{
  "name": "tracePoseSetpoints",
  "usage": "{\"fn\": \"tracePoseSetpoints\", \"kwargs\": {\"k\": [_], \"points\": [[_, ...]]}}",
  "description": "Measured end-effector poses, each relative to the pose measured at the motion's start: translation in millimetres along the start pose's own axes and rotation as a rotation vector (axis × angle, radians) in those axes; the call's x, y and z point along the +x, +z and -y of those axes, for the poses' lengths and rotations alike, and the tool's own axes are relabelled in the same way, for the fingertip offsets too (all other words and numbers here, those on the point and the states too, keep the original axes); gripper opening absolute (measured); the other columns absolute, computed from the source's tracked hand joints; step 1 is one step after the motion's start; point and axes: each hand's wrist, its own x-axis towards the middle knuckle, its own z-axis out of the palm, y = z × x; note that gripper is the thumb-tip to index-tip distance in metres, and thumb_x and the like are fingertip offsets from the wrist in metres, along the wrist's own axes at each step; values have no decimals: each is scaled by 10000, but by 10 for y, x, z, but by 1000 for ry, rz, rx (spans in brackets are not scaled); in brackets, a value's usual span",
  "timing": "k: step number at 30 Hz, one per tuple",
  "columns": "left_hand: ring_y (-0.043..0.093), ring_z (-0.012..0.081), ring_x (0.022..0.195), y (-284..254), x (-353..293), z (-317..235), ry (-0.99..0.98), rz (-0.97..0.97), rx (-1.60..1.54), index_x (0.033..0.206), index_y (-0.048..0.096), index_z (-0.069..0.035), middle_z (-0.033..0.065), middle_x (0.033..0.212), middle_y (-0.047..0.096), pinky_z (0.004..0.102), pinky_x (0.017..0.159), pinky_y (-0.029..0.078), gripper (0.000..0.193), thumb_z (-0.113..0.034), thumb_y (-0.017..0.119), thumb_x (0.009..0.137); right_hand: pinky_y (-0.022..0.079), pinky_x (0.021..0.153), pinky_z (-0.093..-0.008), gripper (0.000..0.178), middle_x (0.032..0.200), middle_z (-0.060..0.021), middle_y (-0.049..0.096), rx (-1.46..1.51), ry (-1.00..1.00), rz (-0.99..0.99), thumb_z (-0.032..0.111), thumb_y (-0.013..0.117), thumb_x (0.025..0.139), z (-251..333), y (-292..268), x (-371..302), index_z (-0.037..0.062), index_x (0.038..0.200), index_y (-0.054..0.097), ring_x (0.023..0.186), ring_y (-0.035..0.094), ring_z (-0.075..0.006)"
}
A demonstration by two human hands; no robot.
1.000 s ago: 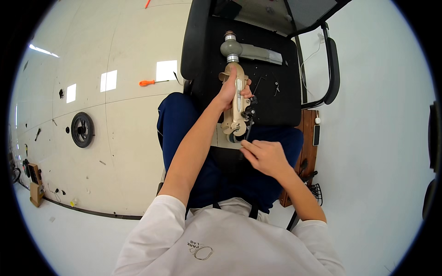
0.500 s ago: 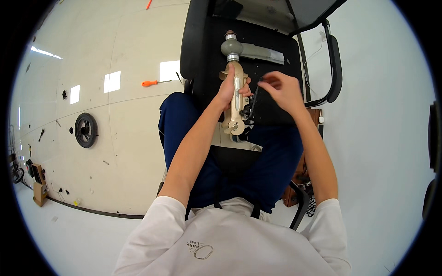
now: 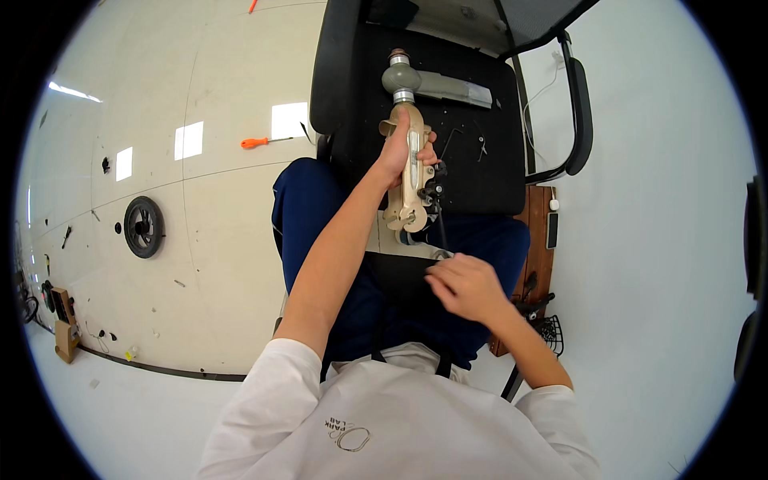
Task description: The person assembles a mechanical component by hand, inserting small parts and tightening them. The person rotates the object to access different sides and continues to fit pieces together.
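My left hand (image 3: 398,152) is wrapped round a beige metal fork (image 3: 411,192), whose slotted ends point toward me. The fork's grey, ball-shaped collar (image 3: 401,78) and steel neck lie at the far end. On the fork's right side is a dark clamp-like part (image 3: 433,189) with bolts. From it a thin dark rod, apparently a hex key (image 3: 442,228), runs back toward me. At its near end my right hand (image 3: 468,288) has its fingers pinched together, slightly blurred, partly hiding the tip.
The fork rests over a black chair seat (image 3: 480,188) carrying an L-shaped hex key (image 3: 452,138), small metal pieces (image 3: 482,146) and a grey flat piece (image 3: 454,89). On the floor at left lie an orange-handled screwdriver (image 3: 256,143) and a black wheel (image 3: 144,227). An armrest (image 3: 582,112) stands right.
My right hand has swung from beyond the clamp toward me, and the dark rod now points toward me instead of away. My left hand keeps its hold on the fork.
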Motion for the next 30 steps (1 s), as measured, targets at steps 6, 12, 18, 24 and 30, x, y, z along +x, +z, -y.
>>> {"fn": "tracePoseSetpoints", "kwargs": {"k": [6, 12, 18, 24, 30], "points": [[381, 136, 509, 8, 7, -3, 18, -22, -7, 941, 523, -32, -39, 512, 316, 289, 761, 444, 861, -802, 140, 903, 526, 878, -399, 305, 1141, -159, 681, -21, 412, -38, 159, 540, 863, -844, -411, 174, 16, 1088, 688, 1008, 659, -339], [582, 173, 622, -2, 105, 22, 50, -219, 10, 904, 570, -61, 48, 685, 574, 314, 767, 521, 767, -781, 306, 905, 503, 730, -318, 376, 858, -209, 678, 422, 488, -149, 285, 590, 912, -705, -177, 1262, -12, 1127, 673, 795, 675, -258], [607, 219, 522, -113, 139, 103, 77, -49, -186, 905, 572, -59, 118, 675, 615, 357, 484, 507, 698, -720, 350, 931, 520, 688, -391, 246, 839, -180, 682, 130, 142, -403, 262, 689, 862, -115, 281, 1317, 53, 988, 717, 777, 672, -342], [498, 144, 466, -189, 473, 404, -95, 13, -313, 862, 536, -30, 26, 549, 460, 286, 467, 441, 788, -807, 404, 853, 483, 550, -331, 157, 729, -119, 654, 157, 206, -12, 130, 742, 810, 322, 32, 880, 4, 886, 686, 586, 634, -236], [523, 130, 571, 146, -54, 114, -35, -113, -94, 914, 538, -37, 22, 668, 509, 277, 543, 467, 741, -767, 411, 886, 465, 643, -392, 156, 823, -149, 594, 188, 64, -177, 135, 609, 906, 24, 250, 478, -15, 945, 620, 687, 578, -294]]}}
